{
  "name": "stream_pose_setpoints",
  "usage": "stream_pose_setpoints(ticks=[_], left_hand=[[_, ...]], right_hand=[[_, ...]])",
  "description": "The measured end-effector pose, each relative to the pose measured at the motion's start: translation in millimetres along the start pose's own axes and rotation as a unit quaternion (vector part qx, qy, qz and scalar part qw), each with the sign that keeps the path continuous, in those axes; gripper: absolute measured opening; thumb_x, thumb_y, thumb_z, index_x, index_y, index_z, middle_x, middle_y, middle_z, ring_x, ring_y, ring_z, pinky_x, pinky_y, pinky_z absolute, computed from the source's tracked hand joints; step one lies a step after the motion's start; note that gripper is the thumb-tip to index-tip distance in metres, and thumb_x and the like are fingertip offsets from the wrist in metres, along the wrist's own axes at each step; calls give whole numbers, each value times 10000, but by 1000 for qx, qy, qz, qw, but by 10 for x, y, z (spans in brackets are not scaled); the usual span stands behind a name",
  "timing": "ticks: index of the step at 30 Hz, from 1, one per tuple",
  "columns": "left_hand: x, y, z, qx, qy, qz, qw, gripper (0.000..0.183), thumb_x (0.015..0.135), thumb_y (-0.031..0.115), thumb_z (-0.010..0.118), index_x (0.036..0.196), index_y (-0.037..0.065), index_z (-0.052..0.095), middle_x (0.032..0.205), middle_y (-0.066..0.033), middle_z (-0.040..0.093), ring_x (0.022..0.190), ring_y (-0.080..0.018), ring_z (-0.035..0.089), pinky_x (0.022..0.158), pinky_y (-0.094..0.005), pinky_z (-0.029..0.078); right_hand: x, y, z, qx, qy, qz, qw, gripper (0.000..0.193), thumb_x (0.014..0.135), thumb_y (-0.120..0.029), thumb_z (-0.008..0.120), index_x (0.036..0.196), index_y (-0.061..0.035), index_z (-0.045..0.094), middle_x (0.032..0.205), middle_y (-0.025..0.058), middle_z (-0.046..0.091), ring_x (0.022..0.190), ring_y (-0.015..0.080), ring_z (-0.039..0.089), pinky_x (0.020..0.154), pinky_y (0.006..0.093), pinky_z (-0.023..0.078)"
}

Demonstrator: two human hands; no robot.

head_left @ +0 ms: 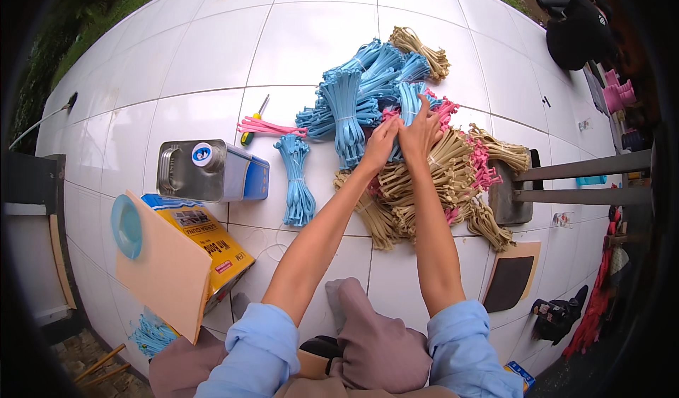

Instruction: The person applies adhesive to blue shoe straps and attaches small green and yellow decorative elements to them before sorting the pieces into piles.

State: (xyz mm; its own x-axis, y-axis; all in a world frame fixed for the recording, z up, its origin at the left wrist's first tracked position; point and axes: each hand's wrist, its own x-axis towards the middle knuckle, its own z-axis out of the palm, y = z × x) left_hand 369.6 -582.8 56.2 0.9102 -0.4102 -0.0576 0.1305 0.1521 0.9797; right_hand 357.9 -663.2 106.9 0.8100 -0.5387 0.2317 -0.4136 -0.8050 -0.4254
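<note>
A white tiled floor (212, 59) fills most of the view, its grout lines bending toward the rim. On it, up and to the right of centre, lies a heap of bundled straps: light blue bundles (368, 87) at the top, tan bundles (424, 179) lower and to the right, with pink bundles (481, 165) showing between them. Both bare forearms reach from the lower edge into this heap. The left hand (380, 145) and the right hand (421, 129) touch side by side, fingers curled down onto one blue bundle (409, 104) where the blue and tan parts of the heap meet; whether they pinch it or only press on it cannot be told.

At the left, a tan cardboard sheet (166, 271) leans over a yellow rectangular tin (212, 246) with a picture label and a blue band on top. Above it lies a grey metal can (194, 175) on its side, with a blue side label, a wire handle and a round white-and-blue cap (204, 155). A single blue bundle (297, 179) lies apart, just right of the can. A loose pink strap (269, 127) lies above it, touching a green-handled screwdriver (253, 124). A round pale blue lid (127, 225) sits at the cardboard's left edge.
</note>
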Motion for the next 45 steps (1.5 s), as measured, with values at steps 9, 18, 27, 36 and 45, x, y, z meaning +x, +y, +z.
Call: stream_pose_setpoints(ticks=[9,18,27,36,45], left_hand=[[-1017,752,-144,12,-48,102,994,735,896,538,314,1383,8,168,1432,-133,206,1312,-254,225,1063,-329,156],[-1489,138,-882,130,147,-127,972,603,907,448,381,1318,7,349,1316,-180,408,1214,-281,399,996,-337,299],[-1671,-272,-1567,392,317,-47,862,384,869,176,499,1218,30,434,1090,-212,516,1007,-323,503,860,-400,403],[-1533,-261,-1586,345,223,-228,883,636,798,466,521,1111,-86,480,1038,-298,526,973,-419,516,858,-418,398],[-2165,1068,-866,-97,188,-105,972,409,874,238,357,1207,5,404,1078,-86,506,975,-157,486,886,-279,356]], right_hand=[[-736,-372,-479,351,116,-103,923,560,662,9,578,1190,-37,399,1074,132,409,1021,262,401,873,401,342],[-1469,-435,470,126,-139,-172,967,508,784,-66,545,1271,-137,418,1097,197,391,1012,327,392,843,432,314],[-1552,-607,397,304,-212,-190,909,300,796,-33,500,1095,-37,530,1056,181,468,984,347,464,850,434,365],[-1835,-777,789,356,-301,45,883,515,798,-29,435,1297,0,314,997,243,592,871,327,585,802,370,433],[-1746,-988,-944,537,-323,31,779,410,800,8,519,1205,-40,486,1079,67,541,930,105,509,816,237,411]])
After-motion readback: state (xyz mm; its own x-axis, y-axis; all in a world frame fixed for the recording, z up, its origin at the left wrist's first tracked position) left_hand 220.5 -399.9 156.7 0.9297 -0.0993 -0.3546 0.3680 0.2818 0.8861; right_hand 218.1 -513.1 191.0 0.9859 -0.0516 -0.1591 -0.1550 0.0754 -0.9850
